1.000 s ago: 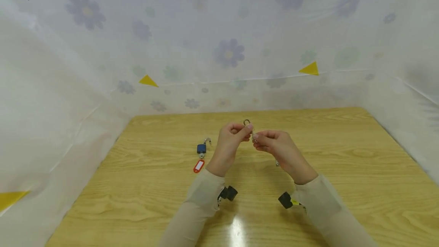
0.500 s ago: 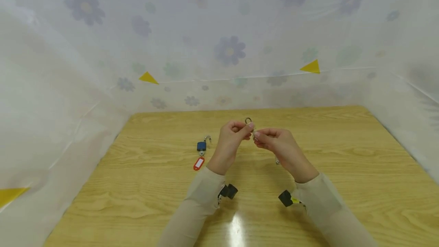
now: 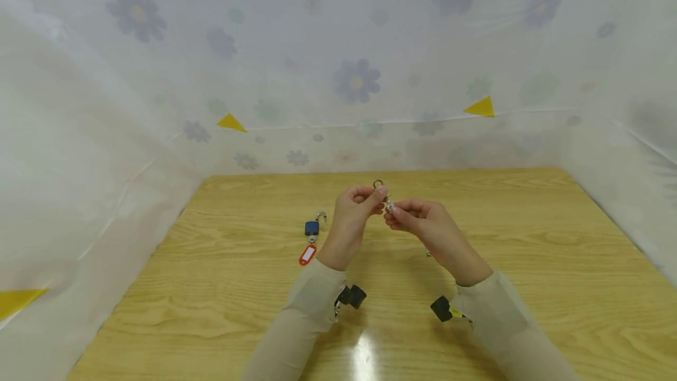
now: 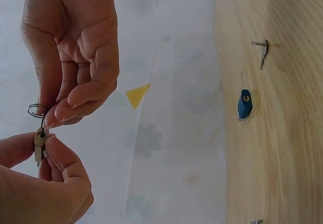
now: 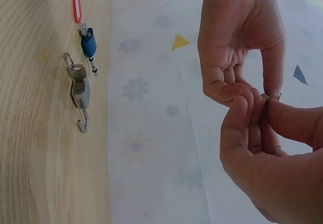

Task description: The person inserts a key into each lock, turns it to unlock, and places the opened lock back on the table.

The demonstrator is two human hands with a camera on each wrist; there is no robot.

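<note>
Above the middle of the pale wood-grain table [image 3: 529,263], held clear of its surface: one thin round metal key ring [image 4: 36,110], pinched between thumb and forefinger of the left hand [image 3: 355,211]. Linked to it, one small brass-coloured key [image 4: 39,142], pinched by thumb and forefinger of the right hand [image 3: 420,225]. Both grips are closed, fingertips nearly meeting.

On the table toward its left edge: one small blue padlock with an open silver shackle [image 3: 312,226] and, just beside it, one red plastic key tag with a white label [image 3: 306,254]. Near them, seen from the right wrist: one grey metal padlock with a ring and key attached [image 5: 79,92].

Risk, as judged: the pinches are narrow, so a slip of either fingertip could let the key or ring drop to the table; twisting too hard might spring the ring out of hold.

Pose: both wrists raised, palms turned inward, remaining fingers curled, sleeves angled in from the near edge.
</note>
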